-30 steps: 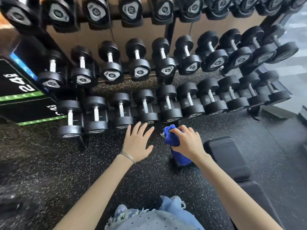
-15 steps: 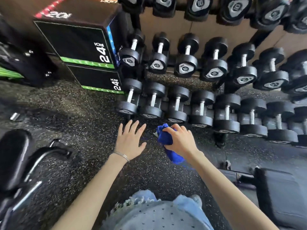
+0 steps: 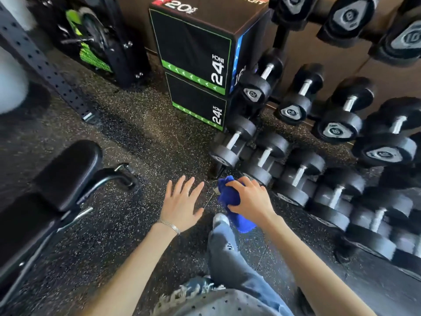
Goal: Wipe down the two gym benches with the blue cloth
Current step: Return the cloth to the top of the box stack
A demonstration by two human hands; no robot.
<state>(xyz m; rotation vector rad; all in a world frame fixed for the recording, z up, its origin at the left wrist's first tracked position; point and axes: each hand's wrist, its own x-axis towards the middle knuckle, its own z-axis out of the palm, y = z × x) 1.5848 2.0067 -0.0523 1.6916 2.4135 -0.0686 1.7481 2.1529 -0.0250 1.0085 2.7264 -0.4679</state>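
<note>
My right hand [image 3: 249, 199] grips a bunched blue cloth [image 3: 230, 197] in mid-air over the floor, with the cloth's tail hanging below my palm. Held out flat beside it, my left hand [image 3: 182, 201] has its fingers spread and holds nothing. A black padded gym bench [image 3: 61, 176] on a metal frame stands at the left, well apart from both hands. No other bench is in view.
A rack of black dumbbells [image 3: 319, 160] fills the right side. Stacked black plyo boxes [image 3: 196, 65] stand at the back centre, and a perforated rack upright [image 3: 43, 65] slants at the far left. Speckled rubber floor [image 3: 127, 142] lies between them. My leg in jeans [image 3: 227, 258] steps forward.
The view has swung left: the bench at the right has left the frame and the left bench now fills the left side. Both hands keep their poses, cloth still held.
</note>
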